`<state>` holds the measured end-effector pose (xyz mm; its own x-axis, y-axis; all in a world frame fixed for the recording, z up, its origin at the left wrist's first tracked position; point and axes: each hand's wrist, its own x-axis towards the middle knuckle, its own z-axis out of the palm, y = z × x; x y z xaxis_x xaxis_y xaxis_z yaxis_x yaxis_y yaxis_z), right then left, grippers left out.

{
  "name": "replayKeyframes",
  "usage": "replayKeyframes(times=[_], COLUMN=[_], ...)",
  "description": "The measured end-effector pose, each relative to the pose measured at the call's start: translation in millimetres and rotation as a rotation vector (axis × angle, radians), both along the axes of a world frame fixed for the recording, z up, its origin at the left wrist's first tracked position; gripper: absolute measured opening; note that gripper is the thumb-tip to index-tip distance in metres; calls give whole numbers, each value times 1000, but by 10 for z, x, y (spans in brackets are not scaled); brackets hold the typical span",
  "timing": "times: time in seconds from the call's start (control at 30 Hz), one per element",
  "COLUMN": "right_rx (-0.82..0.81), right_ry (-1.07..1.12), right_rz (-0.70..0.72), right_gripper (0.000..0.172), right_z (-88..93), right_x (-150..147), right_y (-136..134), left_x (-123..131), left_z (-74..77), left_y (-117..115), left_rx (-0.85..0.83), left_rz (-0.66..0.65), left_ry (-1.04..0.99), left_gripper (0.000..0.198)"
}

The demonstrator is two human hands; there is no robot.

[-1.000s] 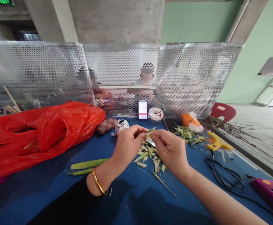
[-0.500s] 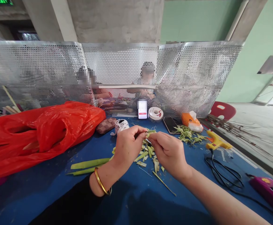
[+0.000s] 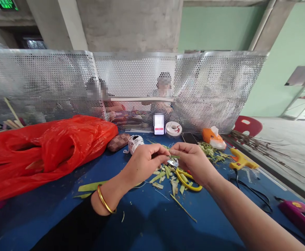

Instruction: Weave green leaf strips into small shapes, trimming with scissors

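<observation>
My left hand (image 3: 144, 161), with a gold bangle at its wrist, is closed in a pinch over the middle of the table. Fingertip to fingertip with it, my right hand (image 3: 193, 158) is pinched too. A small green plant strip (image 3: 175, 157) shows between them; its ends are hidden by the fingers. Just below the right hand lies a pair of scissors with yellow handles (image 3: 189, 187), blades toward the left fingertips. Cut leaf pieces (image 3: 157, 177) are scattered beneath the hands. Longer green leaf strips (image 3: 89, 187) lie by my left forearm.
At left a red plastic bag (image 3: 89, 134) spreads over the blue table (image 3: 142, 226). Behind the hands stand white cord (image 3: 136, 142), a lit phone (image 3: 159, 124) and a ribbon spool (image 3: 173, 129). A yellow glue gun (image 3: 243, 160) with a black cable lies right. A perforated screen (image 3: 134, 76) borders the back.
The yellow-handled scissors have come into sight under my right hand. Both hands have shifted slightly, still pinching at the middle. The view has tilted a little.
</observation>
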<state>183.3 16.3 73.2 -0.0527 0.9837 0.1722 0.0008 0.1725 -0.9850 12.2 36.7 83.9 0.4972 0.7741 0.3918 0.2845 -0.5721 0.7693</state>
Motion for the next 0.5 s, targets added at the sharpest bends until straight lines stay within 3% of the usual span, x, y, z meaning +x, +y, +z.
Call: replayKeyframes(times=[0.1,0.2,0.33,0.5], right_rx=[-125,-51,244,665], right_ry=[245,213,-159,-474], right_rz=[43,-35,-201,-285], right_gripper=[27,26,20,14], right_z=[-74,-163,-236,-193], right_x=[-99,-185,-235,-215], right_y=[2,-16,-83,-185], left_x=[25,42,47,50], left_z=[-13,-15,-27,-72], left_y=[15,31,53,62], left_rx=[-75,-86,-69,-75], left_rz=[50,157,254,233], left_ry=[-113,-175,-156,-146], left_gripper=[5,5,8,10])
